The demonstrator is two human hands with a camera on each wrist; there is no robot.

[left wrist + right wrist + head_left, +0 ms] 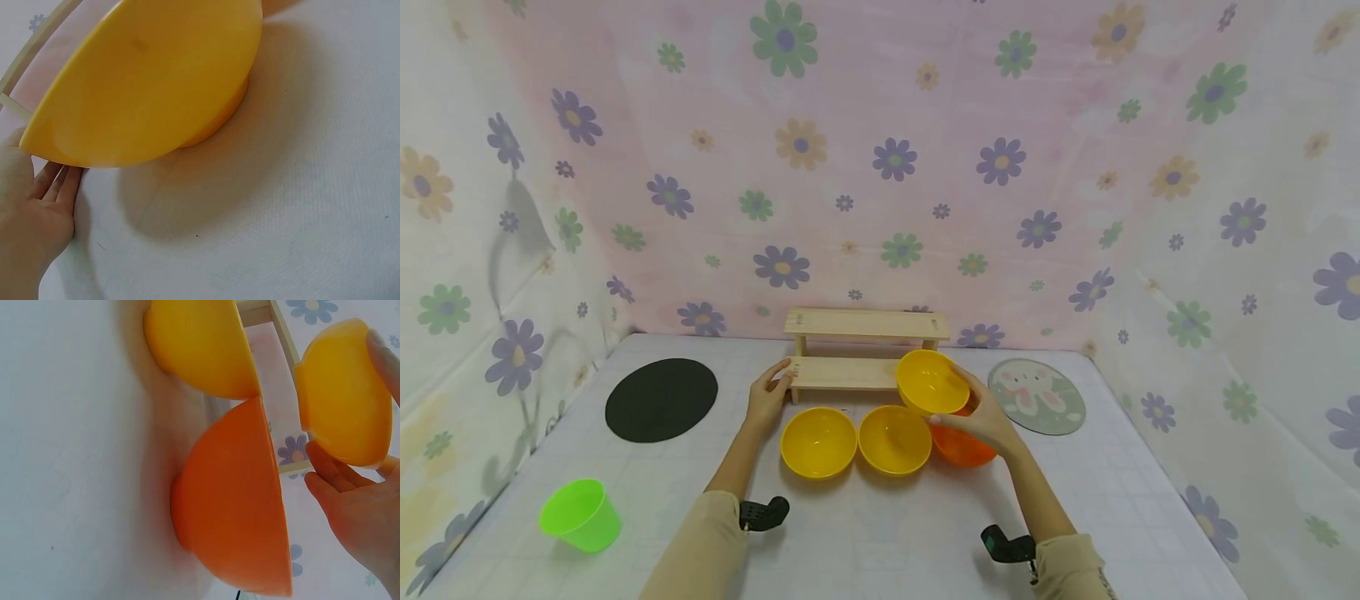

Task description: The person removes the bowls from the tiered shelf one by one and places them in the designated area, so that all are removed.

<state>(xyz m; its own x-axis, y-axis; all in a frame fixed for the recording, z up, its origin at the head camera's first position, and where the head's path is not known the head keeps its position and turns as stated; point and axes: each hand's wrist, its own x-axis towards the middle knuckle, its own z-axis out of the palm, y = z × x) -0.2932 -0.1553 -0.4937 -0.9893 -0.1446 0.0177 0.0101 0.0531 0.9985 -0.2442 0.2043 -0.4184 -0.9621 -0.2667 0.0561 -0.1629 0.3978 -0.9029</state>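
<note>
My right hand (988, 421) holds a yellow bowl (928, 379) by its side, thumb at the rim and fingers around the wall. In the right wrist view that bowl (347, 394) is raised off the table, near the wooden rack's lower shelf. Below it stands an orange bowl (966, 446), partly hidden by the hand. Two more yellow bowls, a left one (818, 443) and a middle one (895, 440), stand in the same row. At the left end of the two-tier wooden rack (842, 372), my left hand (767, 396) grips the lower shelf's edge.
On the left lie a round black mat (662, 400) and a bright green cup (582, 517). To the right of the rack is a round grey-green mat (1037, 397) with a rabbit picture. A flowered cloth wall (865, 167) closes off the table's back and sides.
</note>
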